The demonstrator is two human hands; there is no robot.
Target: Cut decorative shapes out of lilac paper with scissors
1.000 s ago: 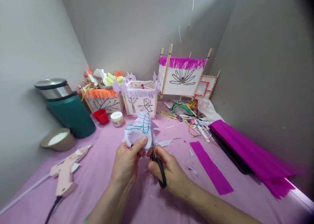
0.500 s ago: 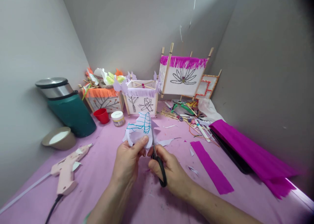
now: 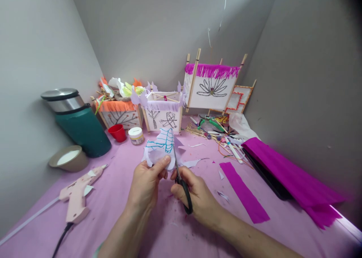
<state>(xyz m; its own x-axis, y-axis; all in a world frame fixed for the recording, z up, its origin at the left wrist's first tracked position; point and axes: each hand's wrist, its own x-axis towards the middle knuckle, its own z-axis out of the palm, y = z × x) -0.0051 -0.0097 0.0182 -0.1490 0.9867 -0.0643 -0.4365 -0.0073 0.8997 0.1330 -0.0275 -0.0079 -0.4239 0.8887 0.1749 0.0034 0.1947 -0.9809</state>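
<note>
Pink table (image 3: 118,212) lay littered with scraps. I pinched the paper cutout (image 3: 161,148) in my left hand (image 3: 147,186) above it; my right hand (image 3: 195,197) gripped the scissors (image 3: 181,182), blades partway along its right edge, trimming seemingly unfinished.

A pale lilac paper cutout (image 3: 161,148) with teal lines stands upright above the pink table; black-handled scissors (image 3: 181,182) bite its right edge.
</note>
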